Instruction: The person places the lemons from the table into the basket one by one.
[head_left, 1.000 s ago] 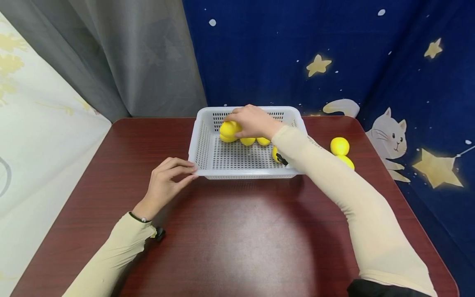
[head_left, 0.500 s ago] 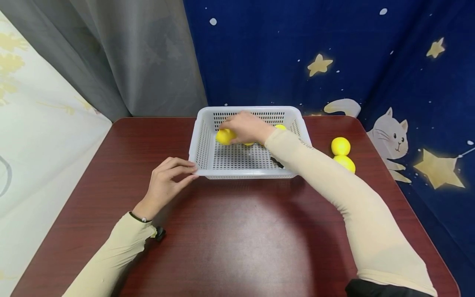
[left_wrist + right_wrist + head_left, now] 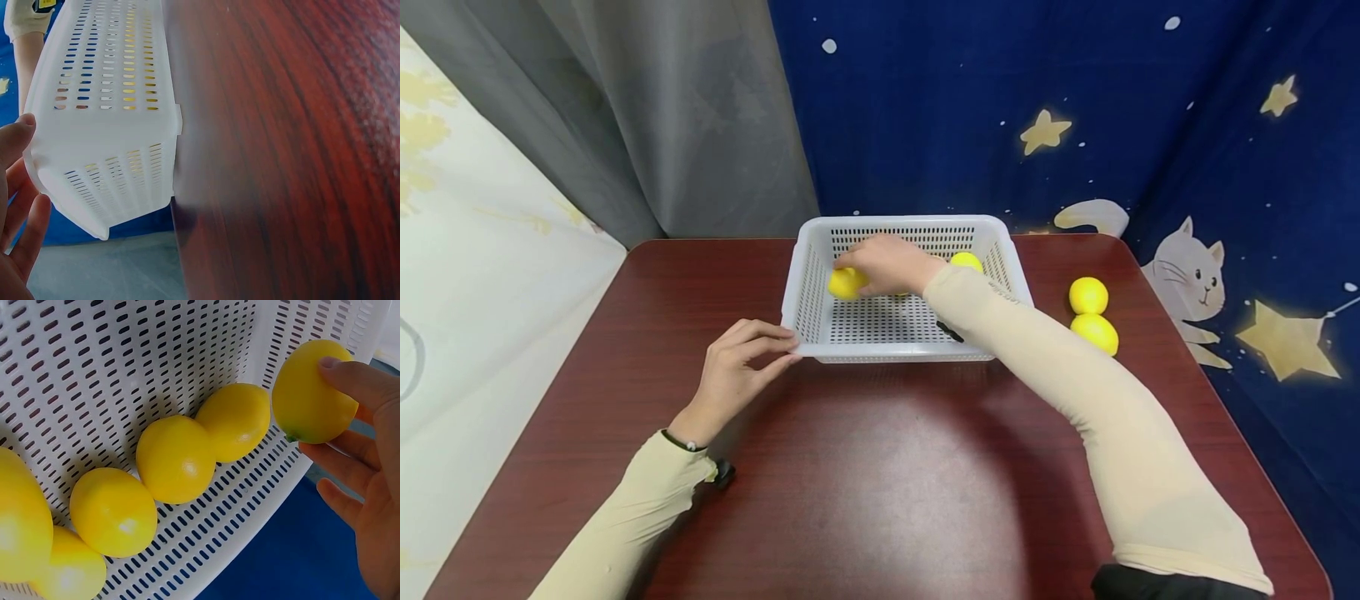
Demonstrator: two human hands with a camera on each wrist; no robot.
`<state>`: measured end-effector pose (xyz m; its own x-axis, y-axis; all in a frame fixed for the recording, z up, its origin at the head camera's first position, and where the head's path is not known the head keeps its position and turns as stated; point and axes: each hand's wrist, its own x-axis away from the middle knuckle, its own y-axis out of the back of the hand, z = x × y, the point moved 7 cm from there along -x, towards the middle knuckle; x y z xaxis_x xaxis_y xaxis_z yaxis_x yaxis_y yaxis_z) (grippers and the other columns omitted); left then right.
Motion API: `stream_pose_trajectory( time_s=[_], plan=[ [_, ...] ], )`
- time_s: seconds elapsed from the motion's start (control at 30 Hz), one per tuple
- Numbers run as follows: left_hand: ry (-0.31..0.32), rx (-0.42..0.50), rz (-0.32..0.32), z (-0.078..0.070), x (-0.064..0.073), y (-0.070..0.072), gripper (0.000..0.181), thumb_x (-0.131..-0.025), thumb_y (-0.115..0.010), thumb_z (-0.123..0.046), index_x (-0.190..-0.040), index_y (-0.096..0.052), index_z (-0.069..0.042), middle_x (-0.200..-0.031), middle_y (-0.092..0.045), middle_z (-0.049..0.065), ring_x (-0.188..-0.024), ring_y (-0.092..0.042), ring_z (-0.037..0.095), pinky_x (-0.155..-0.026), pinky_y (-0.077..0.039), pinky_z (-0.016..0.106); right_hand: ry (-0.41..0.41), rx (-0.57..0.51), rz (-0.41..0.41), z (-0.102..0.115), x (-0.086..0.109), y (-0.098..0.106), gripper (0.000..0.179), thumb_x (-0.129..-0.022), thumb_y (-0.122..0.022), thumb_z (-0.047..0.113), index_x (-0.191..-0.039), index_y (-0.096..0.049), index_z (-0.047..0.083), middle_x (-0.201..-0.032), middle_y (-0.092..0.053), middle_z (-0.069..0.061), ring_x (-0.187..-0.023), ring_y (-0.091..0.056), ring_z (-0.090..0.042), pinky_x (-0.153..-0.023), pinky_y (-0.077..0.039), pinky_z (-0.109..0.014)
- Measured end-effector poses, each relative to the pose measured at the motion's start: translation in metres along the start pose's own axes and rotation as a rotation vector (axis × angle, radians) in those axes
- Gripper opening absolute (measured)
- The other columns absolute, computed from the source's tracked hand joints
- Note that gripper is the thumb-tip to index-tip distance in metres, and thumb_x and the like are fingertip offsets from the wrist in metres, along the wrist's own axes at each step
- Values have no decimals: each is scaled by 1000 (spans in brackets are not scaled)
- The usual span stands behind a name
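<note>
A white perforated plastic basket sits at the far side of the table. My left hand pinches its near left corner, thumb and fingers on the rim, as the left wrist view of the basket also shows. Inside the basket's left part, my right hand holds a yellow lemon between thumb and fingers. Several more lemons lie in a row along the basket's wall in the right wrist view. From the head, my right hand and forearm cover most of them; one lemon shows at the back right.
Two lemons touch each other on the table right of the basket, beside my right sleeve. The dark red wooden table spreads out in front. A grey curtain and a blue star-patterned curtain hang behind it.
My right hand has moved left and lower inside the basket with the lemon in its grip. The lemon at the back right has come into sight. My left hand stays at the corner.
</note>
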<state>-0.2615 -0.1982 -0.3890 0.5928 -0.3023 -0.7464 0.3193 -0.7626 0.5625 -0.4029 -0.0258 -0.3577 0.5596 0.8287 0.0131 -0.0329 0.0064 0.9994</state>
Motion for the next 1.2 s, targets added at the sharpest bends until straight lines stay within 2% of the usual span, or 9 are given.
stream_pose_trajectory(
  time_s=[0.2,0.47,0.73,0.97,1.2],
  plan=[
    [5,2,2,0,0,0,32,-66,-90,-4,-96,-80,-12,-99,-75,0,-92,-64,17,-88,-44,11,-14,-1,17,1,-2,0,51,-89,-72,29,-136,-60,16,-135,-65,-1,-121,-61,-21,-110,-44,-36],
    [11,10,6,0,1,0,31,-67,-90,-4,-95,-80,-11,-99,-75,0,-92,-64,16,-87,-45,11,-4,5,25,2,-7,-4,47,-89,-73,29,-134,-62,19,-128,-68,0,-109,-62,-20,-104,-48,-36],
    [14,15,-1,1,1,0,31,-66,-89,-4,-95,-81,-12,-99,-75,1,-93,-64,17,-90,-44,10,-4,-24,23,0,-13,-13,46,-89,-72,26,-133,-63,20,-124,-70,-1,-105,-62,-20,-102,-48,-36],
    [14,9,-2,0,0,1,31,-67,-89,-5,-95,-81,-12,-99,-75,0,-92,-63,17,-89,-44,11,-3,-29,19,-1,-17,-19,48,-86,-74,25,-132,-63,20,-122,-70,-2,-107,-64,-20,-103,-49,-38],
    [13,10,-3,0,0,0,31,-67,-89,-4,-95,-81,-12,-99,-75,1,-93,-64,17,-90,-44,10,-8,-32,36,-3,-19,-25,48,-87,-74,27,-134,-62,21,-129,-68,1,-113,-63,-19,-106,-47,-37]
  ],
)
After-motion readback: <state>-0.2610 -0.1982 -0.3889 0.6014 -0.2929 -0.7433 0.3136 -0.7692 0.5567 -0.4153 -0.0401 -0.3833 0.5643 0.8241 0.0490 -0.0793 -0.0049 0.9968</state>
